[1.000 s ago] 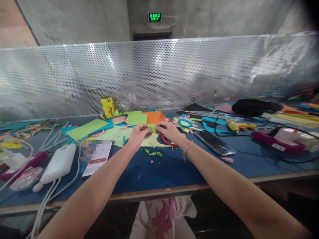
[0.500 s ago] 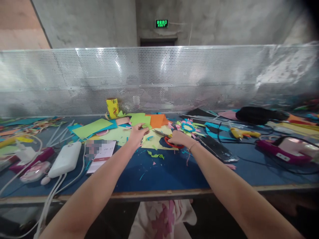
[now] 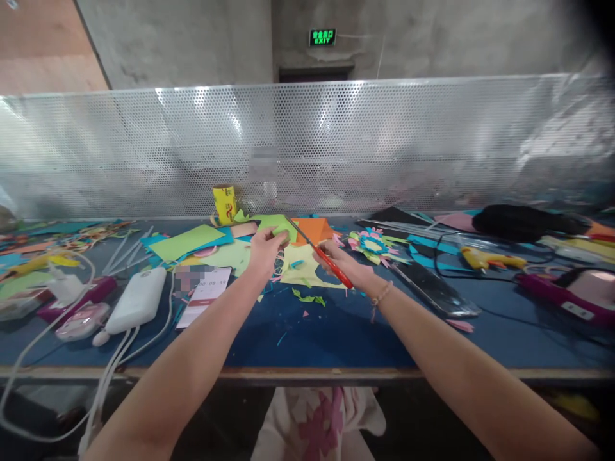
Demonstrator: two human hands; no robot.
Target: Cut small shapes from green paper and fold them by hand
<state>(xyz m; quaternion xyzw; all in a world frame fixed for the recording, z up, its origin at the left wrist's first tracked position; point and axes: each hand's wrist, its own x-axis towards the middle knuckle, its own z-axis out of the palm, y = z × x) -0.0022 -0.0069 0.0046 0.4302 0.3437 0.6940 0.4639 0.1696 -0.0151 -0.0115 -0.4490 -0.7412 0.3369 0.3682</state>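
My left hand (image 3: 264,251) pinches a small green paper piece (image 3: 279,237) above the blue table (image 3: 336,333). My right hand (image 3: 336,259) is closed round the red handles of a pair of scissors (image 3: 319,252), lifted off the table. The blades point up and left, toward the green piece. Under both hands lie a pale yellow sheet (image 3: 307,272) and green scraps (image 3: 307,297).
Green (image 3: 187,242) and orange paper sheets (image 3: 310,229) and a paper flower (image 3: 372,244) lie behind my hands. A phone (image 3: 204,296), white power bank (image 3: 137,299) and cables sit left. Another phone (image 3: 435,289), a yellow glue gun (image 3: 483,259) and a pink device (image 3: 567,291) sit right. A perforated metal screen (image 3: 307,147) backs the table.
My right hand left the green piece, reached to the red scissors on the table, picked them up and raised them toward the piece. My left hand kept hold of the paper.
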